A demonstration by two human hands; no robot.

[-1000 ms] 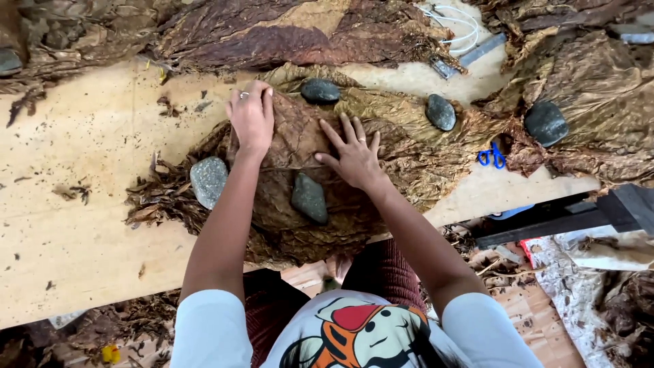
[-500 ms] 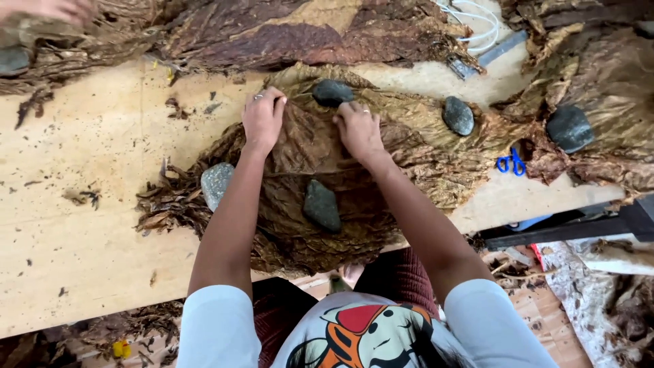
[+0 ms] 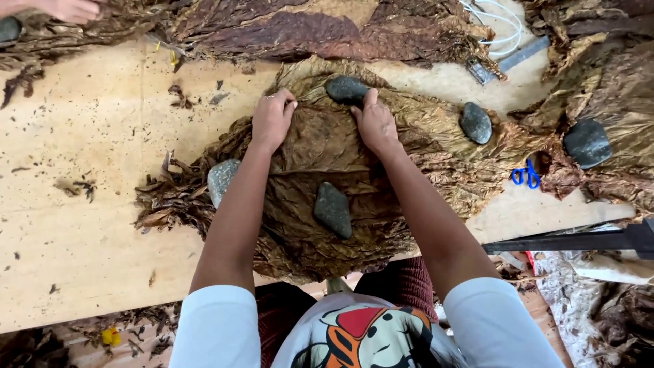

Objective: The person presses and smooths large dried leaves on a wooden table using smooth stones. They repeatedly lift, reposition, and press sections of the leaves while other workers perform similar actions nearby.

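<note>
A wide brown dried leaf (image 3: 320, 146) lies spread over a stack of leaves on the pale wooden table (image 3: 88, 204). My left hand (image 3: 272, 119) rests on its upper left part with fingers curled, pinching the leaf's edge. My right hand (image 3: 373, 121) presses flat on its upper right part, fingertips touching a dark grey stone (image 3: 346, 88) at the far edge. Another grey stone (image 3: 332, 208) weighs the leaf down near me. A lighter stone (image 3: 221, 178) sits on the crumpled leaves left of my left forearm.
More leaf piles line the far side and right, held by dark stones (image 3: 475, 123) (image 3: 586, 143). Blue scissors (image 3: 524, 174) lie at the right, a white cable (image 3: 501, 27) and a metal tool farther back. Another person's hand (image 3: 65, 8) shows top left.
Both hands have slid away from me up the leaf to its far edge. The left fingers have curled, and the right hand has moved to the dark stone.
</note>
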